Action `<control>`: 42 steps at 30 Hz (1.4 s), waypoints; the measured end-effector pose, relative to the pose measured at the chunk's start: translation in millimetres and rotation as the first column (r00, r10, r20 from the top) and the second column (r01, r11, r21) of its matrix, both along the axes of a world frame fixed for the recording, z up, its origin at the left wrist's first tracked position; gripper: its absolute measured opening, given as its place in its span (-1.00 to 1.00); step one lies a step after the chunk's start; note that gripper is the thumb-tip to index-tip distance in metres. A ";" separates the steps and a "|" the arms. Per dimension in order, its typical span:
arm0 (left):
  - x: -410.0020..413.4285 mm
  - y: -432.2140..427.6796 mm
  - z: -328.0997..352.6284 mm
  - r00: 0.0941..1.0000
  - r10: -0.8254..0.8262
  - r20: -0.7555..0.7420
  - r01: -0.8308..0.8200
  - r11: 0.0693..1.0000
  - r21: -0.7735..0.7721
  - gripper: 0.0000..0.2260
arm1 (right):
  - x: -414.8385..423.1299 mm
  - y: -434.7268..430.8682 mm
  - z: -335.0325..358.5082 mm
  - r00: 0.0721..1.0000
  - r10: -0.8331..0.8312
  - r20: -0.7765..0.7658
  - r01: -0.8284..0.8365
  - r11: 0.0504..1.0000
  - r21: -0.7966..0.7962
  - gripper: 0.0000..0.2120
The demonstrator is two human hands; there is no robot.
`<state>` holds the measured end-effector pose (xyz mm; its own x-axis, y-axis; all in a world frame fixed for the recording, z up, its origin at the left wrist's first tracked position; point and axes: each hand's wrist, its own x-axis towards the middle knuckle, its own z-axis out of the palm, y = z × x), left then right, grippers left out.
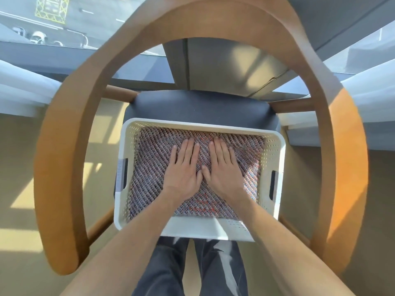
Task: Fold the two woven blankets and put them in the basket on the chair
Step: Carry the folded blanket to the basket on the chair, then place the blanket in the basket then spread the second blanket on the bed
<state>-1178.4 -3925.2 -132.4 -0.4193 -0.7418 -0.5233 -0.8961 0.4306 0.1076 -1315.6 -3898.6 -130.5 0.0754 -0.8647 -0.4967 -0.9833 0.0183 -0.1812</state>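
Note:
A white perforated basket stands on the dark seat of a wooden chair. Inside it lies a folded woven blanket in a multicoloured diagonal weave, filling the basket's floor. My left hand and my right hand lie flat on the blanket side by side, fingers straight and pointing away from me, thumbs touching in the middle. Only one blanket surface shows; anything beneath it is hidden.
The chair's curved wooden backrest and arms ring the basket on three sides. The dark seat cushion shows behind the basket. Beyond are a grey pillar, windows and white curtains. My dark trouser legs stand at the chair's front.

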 end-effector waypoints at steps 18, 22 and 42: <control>45.1 -38.9 55.5 0.934 0.353 0.056 -0.355 0.902 0.247 -0.36 | -16.2 1.4 58.8 0.965 -0.238 -0.109 0.255 0.946 0.201 -0.35; 59.2 -23.4 110.8 0.913 0.403 -0.066 -0.377 0.893 0.244 -0.43 | -15.6 23.2 124.1 0.912 -0.405 0.070 0.383 0.900 0.208 -0.59; 12.8 71.3 264.5 0.971 -0.062 -0.229 0.149 0.910 0.386 -0.74 | -4.8 223.5 274.4 0.119 -0.946 0.300 0.948 0.198 0.249 -0.74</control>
<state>-1165.6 -3853.9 132.1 -0.6146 -0.4347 -0.6583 -0.7864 0.4036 0.4677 -1320.4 -3675.1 143.9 -0.6640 -0.3693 -0.6502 -0.0458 0.8880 -0.4576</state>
